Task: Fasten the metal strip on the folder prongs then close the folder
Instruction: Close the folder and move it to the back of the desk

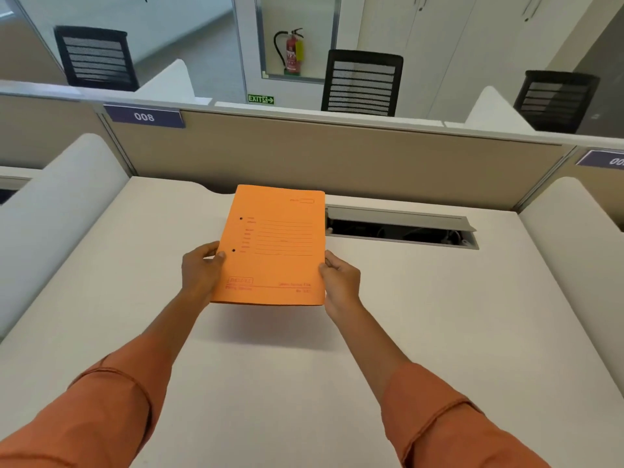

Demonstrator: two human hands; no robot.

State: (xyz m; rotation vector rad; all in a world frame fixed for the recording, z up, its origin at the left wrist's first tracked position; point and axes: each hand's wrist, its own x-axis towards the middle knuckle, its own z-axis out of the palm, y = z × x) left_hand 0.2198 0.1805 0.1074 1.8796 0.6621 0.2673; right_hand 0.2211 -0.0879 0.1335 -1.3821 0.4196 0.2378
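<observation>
Desk (135, 298) partition labelled 008 (144, 116), closed orange folder (273, 244) gripped by left hand (201, 271), right hand (339, 282)

Folder (277, 244): orange card file folder, closed, front cover facing up.
Cover print: red ruled form lines, a small box near the far right corner, a logo and text along the near edge; too blurred to read.
Holes: two small dark holes near the left edge.
Pose: nearly flat, raised off the tabletop (439, 315), shadow beneath its near edge.
Place: over the middle of the tabletop, toward its far edge.
Metal strip and prongs: hidden.
</observation>
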